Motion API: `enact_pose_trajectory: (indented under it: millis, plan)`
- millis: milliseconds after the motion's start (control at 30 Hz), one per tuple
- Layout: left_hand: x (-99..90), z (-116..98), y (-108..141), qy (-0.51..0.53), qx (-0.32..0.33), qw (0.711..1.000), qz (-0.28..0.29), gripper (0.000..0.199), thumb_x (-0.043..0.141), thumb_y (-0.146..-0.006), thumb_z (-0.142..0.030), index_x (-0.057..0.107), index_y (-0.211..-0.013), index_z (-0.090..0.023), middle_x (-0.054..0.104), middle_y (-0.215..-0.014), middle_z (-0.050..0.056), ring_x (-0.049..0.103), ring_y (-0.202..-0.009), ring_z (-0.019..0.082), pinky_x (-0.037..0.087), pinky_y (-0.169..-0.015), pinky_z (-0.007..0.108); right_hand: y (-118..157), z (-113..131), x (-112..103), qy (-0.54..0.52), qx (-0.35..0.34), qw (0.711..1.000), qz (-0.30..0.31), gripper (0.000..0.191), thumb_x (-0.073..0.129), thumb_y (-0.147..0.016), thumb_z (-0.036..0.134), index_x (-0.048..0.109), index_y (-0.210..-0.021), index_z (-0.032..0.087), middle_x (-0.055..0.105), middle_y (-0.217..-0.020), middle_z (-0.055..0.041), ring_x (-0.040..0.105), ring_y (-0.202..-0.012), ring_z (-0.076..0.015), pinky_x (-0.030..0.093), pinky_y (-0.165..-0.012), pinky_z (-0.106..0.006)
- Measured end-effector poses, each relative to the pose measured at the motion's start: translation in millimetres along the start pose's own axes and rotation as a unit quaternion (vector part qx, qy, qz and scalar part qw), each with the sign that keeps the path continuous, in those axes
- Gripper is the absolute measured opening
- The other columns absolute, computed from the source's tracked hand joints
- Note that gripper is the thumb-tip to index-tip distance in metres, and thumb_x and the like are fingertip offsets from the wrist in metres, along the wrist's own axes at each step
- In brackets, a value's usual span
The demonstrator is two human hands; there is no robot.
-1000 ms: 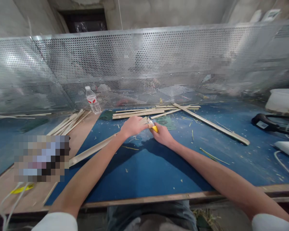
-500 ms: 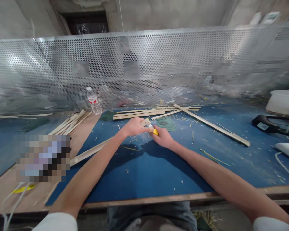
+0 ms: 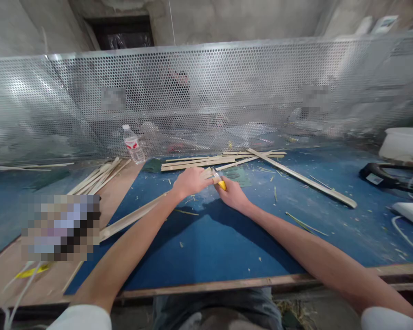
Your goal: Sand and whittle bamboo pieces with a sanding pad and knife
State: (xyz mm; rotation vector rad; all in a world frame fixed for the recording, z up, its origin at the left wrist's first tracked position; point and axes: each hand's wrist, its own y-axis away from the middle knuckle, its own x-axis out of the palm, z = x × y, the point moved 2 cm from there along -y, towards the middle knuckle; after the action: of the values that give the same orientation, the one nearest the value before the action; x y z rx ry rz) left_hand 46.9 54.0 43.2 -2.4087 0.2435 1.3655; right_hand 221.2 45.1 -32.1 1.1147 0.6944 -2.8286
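A bench (image 3: 258,250) is backed by a perforated metal screen (image 3: 206,96) (glare is thrown across its left end). Above the screen, a bare concrete wall (image 3: 248,20) is seen, with a dark opening (image 3: 124,33) covered by plastic. A floor (image 3: 313,314) strewn with straw is glimpsed below the bench.

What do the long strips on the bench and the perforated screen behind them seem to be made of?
The long strips look like split bamboo or a similar pale wood, left raw: their faces are matt and fibrous, with shavings scattered around them. The perforated screen looks like bare sheet metal, perhaps aluminium or steel, going by its silvery sheen and punched round holes.
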Motion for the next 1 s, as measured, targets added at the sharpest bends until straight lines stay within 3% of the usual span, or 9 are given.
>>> enact_pose_trajectory:
  millis: [167, 500, 733, 1000]
  plan:
    - [0.9, 2, -1, 0.041, -0.004, 0.998, 0.043, 0.052, 0.065, -0.073, -0.067, 0.046, -0.060, -0.020, 0.045, -0.058, -0.004, 0.039, -0.057, 0.011, 0.025, -0.052, 0.027, 2, 3, 1, -0.015, 0.003, 1.000, 0.013, 0.017, 0.046, -0.088, 0.038, 0.041, -0.077, 0.026, 0.052, -0.061, 0.0028, 0.047, -0.057, -0.0163, 0.029, -0.057, -0.027]
    - [-1.0, -2, 1, 0.032, 0.002, 0.999, 0.024, 0.055, 0.066, -0.071, -0.069, 0.044, -0.060, -0.020, 0.046, -0.060, -0.004, 0.039, -0.058, 0.011, 0.025, -0.054, 0.027, 4, 1, -1, -0.020, 0.002, 1.000, 0.016, 0.018, 0.047, -0.088, 0.037, 0.038, -0.076, 0.026, 0.049, -0.059, 0.0042, 0.045, -0.056, -0.0155, 0.027, -0.057, -0.027]
    - [-4.6, -8, 4, 0.026, 0.010, 0.999, 0.041, 0.047, 0.067, -0.073, -0.061, 0.046, -0.063, -0.020, 0.047, -0.060, -0.004, 0.039, -0.058, 0.011, 0.027, -0.055, 0.028, 4, 0, 0, -0.016, -0.022, 0.999, 0.044, 0.018, 0.046, -0.089, 0.038, 0.038, -0.077, 0.026, 0.048, -0.060, 0.0039, 0.047, -0.056, -0.0159, 0.026, -0.057, -0.027]
    - [-2.8, -7, 3, 0.030, 0.017, 0.999, 0.042, 0.050, 0.066, -0.073, -0.064, 0.044, -0.062, -0.021, 0.047, -0.061, -0.004, 0.039, -0.059, 0.012, 0.027, -0.055, 0.028, 4, 0, -1, -0.005, -0.025, 0.999, 0.043, 0.018, 0.046, -0.089, 0.038, 0.038, -0.078, 0.026, 0.049, -0.061, 0.0037, 0.049, -0.057, -0.0165, 0.026, -0.058, -0.028]
